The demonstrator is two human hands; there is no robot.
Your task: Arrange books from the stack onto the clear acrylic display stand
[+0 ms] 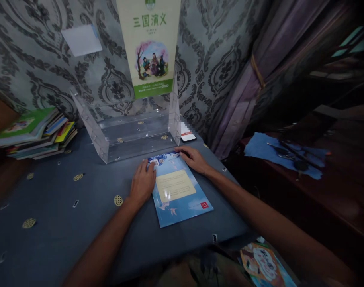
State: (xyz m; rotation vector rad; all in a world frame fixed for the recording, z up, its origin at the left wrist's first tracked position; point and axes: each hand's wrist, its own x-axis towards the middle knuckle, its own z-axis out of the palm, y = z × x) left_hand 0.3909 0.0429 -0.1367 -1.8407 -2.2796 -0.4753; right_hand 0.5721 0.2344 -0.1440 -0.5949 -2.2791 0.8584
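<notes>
A light-blue book (176, 205) lies on the cloth-covered table in front of me, with a cream text panel, white birds and a small red mark on its cover. At its far left edge is my left hand (142, 181), the fingers closed about that edge and the thumb near the cover. My right hand (195, 159) grips the far right corner, its fingertips bent over the edge. Just beyond the book stands a clear acrylic rack (137, 149) with its lower shelf bare. Parts of the fingertips under the book are hidden.
A stack of books (35, 133) stands at the left. Behind the rack hangs a green book poster (152, 52). A phone (188, 134) lies right of the rack. A blue cloth (259, 149) with tools lies at far right; another book (261, 263) sits below the table edge.
</notes>
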